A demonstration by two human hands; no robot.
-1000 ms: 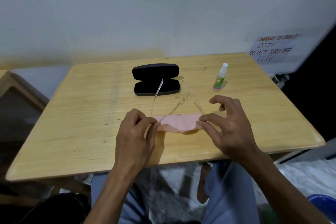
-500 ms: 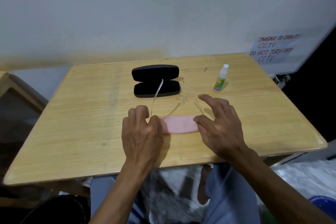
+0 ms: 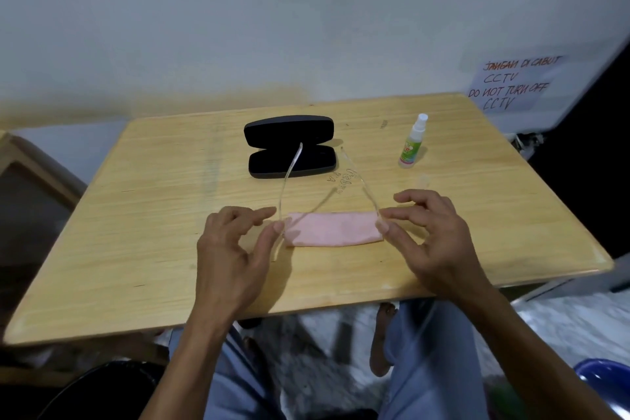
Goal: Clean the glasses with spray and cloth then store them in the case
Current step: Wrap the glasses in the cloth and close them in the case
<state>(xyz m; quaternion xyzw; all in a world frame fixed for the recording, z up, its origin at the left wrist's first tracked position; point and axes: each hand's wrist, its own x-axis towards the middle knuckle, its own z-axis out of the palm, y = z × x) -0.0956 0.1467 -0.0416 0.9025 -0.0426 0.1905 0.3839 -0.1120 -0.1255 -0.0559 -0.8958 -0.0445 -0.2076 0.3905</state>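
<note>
The wooden table [image 3: 143,215] carried everything I needed. The black case [image 3: 289,151] lay open near its middle, lid tipped back, and I could see nothing inside it; I judged it was left open to take the glasses at the end. The pink cloth [image 3: 335,228] was draped over the front of the clear glasses [image 3: 289,174], whose arms pointed away toward the case. My left hand [image 3: 235,249] pinched the frame's left corner and my right hand [image 3: 433,239] pinched the right corner beside the cloth's edge, steadying it, I supposed, for wiping. The spray bottle [image 3: 413,143] stood upright, well apart to the right.
</note>
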